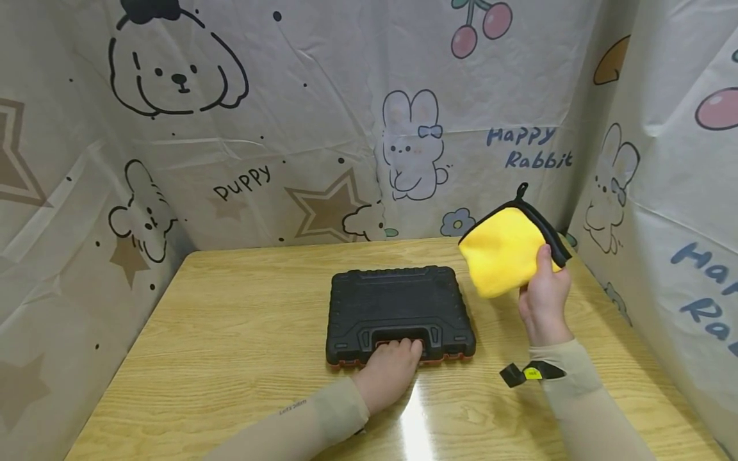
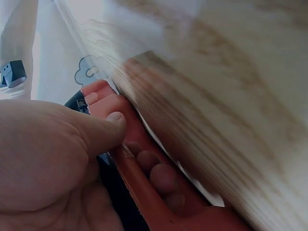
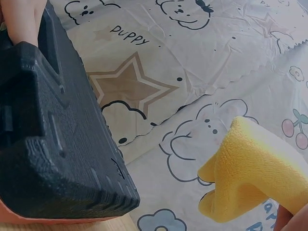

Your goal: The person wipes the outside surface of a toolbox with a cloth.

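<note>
A black tool case [image 1: 398, 298] with a red-orange underside lies flat on the wooden table, its handle facing me. My left hand [image 1: 392, 374] grips that handle; in the left wrist view the fingers curl through the red handle [image 2: 137, 185] and the thumb lies along it. To the right of the case, my right hand [image 1: 544, 301] holds up a folded yellow cloth [image 1: 501, 250] with black edging and a small black loop at its top. The thumb presses on the cloth's near face. In the right wrist view the yellow cloth [image 3: 255, 168] hangs beside the case, apart from it.
The wooden table [image 1: 242, 320] carries the case. Pale printed curtains [image 1: 323, 77] with cartoon animals and stars enclose the table at the back and both sides. A black strap with a yellow tag [image 1: 532, 372] is round the right wrist.
</note>
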A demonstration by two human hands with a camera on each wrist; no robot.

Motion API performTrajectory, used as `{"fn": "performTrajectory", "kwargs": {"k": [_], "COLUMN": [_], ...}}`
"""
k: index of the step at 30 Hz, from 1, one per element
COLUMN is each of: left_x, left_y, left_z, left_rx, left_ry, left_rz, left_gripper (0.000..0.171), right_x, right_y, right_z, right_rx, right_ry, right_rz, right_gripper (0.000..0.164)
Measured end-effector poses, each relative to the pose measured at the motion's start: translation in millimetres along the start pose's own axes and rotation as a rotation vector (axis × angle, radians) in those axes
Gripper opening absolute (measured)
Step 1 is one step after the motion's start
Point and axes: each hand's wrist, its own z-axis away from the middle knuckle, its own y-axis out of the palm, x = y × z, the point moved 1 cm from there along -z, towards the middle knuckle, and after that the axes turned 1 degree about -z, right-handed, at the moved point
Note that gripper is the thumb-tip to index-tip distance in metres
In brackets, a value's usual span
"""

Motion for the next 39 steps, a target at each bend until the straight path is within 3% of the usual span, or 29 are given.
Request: {"fn": "performTrajectory", "kwargs": {"k": [12,25,29,34,39], "left_x": [2.8,6.0,7.4,15.8,36.2], "left_y": [2.5,0.4,-2.2,-17.1,-37.7], "left_z": [-1.1,-3.6,-3.1,-0.4,2.0], "left_rx": [0.016,0.034,0.067,0.135,0.095], "left_ry": [0.014,0.016,0.023,0.005,-0.081], "left_rz": [0.072,0.066,0.094,0.302,0.573], "left_gripper": [0.004,0.004,0.013,0.024,0.02], "right_x": [-3,-3,-4,-4,-5], "right_y": [0,0,0,0,0], "right_z": [1,0,0,1,0], "right_rx": [0.004,0.0,-0.003,-0.009,-0.013], "right_ry": [-0.01,-0.011,-0.007,0.003,0.005], "right_rz": [0.011,0.009,0.018,0.036,0.039], "right_gripper": [0.046,0.045,0.045,0.046,0.045]}}
